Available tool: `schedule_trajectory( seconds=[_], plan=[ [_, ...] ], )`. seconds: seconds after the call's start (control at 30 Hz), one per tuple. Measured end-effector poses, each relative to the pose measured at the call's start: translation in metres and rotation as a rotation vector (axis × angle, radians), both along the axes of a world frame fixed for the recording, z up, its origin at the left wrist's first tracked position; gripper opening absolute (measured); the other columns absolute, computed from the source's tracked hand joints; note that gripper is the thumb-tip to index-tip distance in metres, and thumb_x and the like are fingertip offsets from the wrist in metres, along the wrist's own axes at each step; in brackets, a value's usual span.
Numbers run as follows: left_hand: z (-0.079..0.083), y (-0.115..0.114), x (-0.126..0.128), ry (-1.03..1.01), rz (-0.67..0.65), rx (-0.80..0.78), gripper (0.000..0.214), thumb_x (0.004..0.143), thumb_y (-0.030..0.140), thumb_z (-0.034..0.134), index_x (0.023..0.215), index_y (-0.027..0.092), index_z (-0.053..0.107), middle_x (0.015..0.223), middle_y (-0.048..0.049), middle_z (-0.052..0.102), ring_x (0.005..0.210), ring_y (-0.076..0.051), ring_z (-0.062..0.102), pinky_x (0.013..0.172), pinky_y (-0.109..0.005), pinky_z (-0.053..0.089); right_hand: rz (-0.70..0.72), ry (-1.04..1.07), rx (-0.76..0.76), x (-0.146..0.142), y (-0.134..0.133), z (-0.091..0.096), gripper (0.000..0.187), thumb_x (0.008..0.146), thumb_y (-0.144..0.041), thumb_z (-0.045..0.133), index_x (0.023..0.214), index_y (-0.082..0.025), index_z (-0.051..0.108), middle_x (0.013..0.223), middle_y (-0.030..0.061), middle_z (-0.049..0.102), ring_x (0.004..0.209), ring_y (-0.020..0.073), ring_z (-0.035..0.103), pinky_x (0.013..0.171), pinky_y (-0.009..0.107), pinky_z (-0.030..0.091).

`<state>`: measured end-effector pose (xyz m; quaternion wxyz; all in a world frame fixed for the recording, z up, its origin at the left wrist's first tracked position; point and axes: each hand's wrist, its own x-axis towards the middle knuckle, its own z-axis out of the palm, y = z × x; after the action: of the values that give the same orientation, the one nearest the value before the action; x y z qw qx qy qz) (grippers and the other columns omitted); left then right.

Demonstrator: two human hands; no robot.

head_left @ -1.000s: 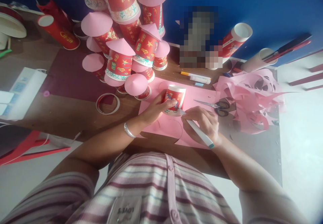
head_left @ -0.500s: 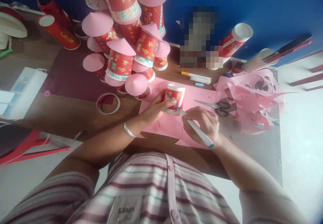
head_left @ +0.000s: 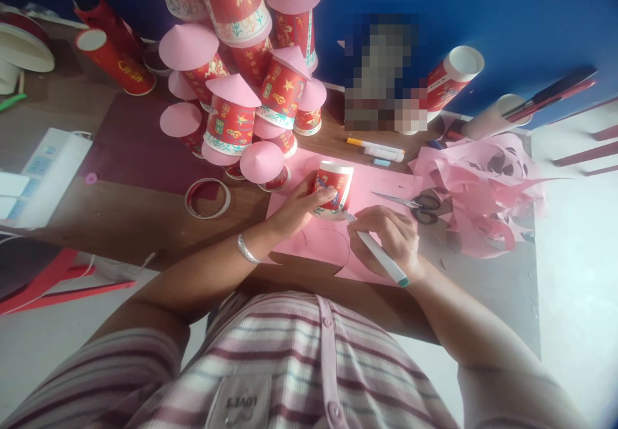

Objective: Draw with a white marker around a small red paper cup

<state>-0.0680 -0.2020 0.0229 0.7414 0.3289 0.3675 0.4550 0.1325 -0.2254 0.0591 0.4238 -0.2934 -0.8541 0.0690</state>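
Observation:
My left hand [head_left: 302, 207] is closed around a red paper cup [head_left: 333, 187], thumb across its front. The cup has a white rim, and green pattern marks run along its pale lower band. In my right hand [head_left: 386, 239] is a white marker [head_left: 383, 260] with a green end, its tip at the lower right of the cup. Under both hands lies a pink paper sheet [head_left: 323, 248] with curved outlines on it. Scissors [head_left: 420, 206] rest to the right of the cup, partly on that sheet.
Red paper cups with pink cone tops [head_left: 232, 113] are stacked behind my left hand. Pink paper scraps [head_left: 487, 184] heap at the right. A tape roll [head_left: 207, 198] lies left; an orange-capped marker [head_left: 381, 151] lies beyond the cup. A pen holder [head_left: 502, 114] stands back right.
The marker's rear end has shifted very slightly left and down, its tip still at the cup's lower band. My left hand and the cup are almost unchanged.

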Motion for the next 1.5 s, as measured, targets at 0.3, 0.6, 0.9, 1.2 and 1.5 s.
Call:
schedule_trajectory(
  seconds=[0.3,0.6,0.9,1.2,1.5],
  plan=[
    [-0.0004,0.0005,0.0012,-0.017,0.016,-0.014,0.050,0.079,0.047,0.087,0.112,0.019,0.063,0.097,-0.0017,0.068,0.090,-0.019,0.067,0.084,-0.036,0.055,-0.007,-0.010,0.003,-0.0008,-0.0021,-0.0019,0.023,0.092,-0.006,0.063,0.099,-0.027,0.056,0.072,-0.0053,0.061,0.064,0.0147,0.067,0.055,0.027,0.054],
    [-0.0017,-0.0004,0.0011,-0.013,0.012,0.007,0.046,0.081,0.045,0.086,0.111,0.020,0.062,0.095,-0.0007,0.068,0.089,-0.019,0.066,0.086,-0.037,0.055,0.008,-0.008,-0.008,-0.0013,-0.0031,-0.0011,0.024,0.091,-0.004,0.064,0.100,-0.026,0.057,0.072,-0.0054,0.062,0.063,0.0148,0.067,0.056,0.027,0.054],
    [-0.0029,0.0000,0.0016,-0.015,0.023,0.018,0.044,0.082,0.045,0.086,0.110,0.020,0.062,0.095,0.0002,0.068,0.089,-0.019,0.065,0.085,-0.037,0.054,0.020,0.002,0.016,-0.0043,-0.0033,0.0003,0.024,0.091,-0.004,0.065,0.101,-0.024,0.058,0.073,-0.0038,0.064,0.064,0.0154,0.068,0.058,0.027,0.057],
    [-0.0021,-0.0002,0.0018,-0.004,0.007,0.042,0.041,0.084,0.046,0.084,0.107,0.020,0.062,0.093,-0.0008,0.068,0.087,-0.019,0.066,0.083,-0.035,0.053,0.021,-0.001,0.017,-0.0044,-0.0029,0.0005,0.023,0.090,-0.004,0.066,0.100,-0.024,0.061,0.074,-0.0032,0.066,0.065,0.0163,0.071,0.056,0.028,0.058],
    [-0.0002,-0.0010,0.0014,0.029,-0.005,0.038,0.041,0.086,0.046,0.081,0.110,0.021,0.061,0.098,-0.0017,0.069,0.093,-0.020,0.066,0.085,-0.035,0.054,0.020,-0.010,0.016,-0.0046,-0.0023,0.0000,0.022,0.093,-0.006,0.065,0.100,-0.026,0.058,0.074,-0.0038,0.065,0.064,0.0155,0.070,0.056,0.028,0.060]
  ],
)
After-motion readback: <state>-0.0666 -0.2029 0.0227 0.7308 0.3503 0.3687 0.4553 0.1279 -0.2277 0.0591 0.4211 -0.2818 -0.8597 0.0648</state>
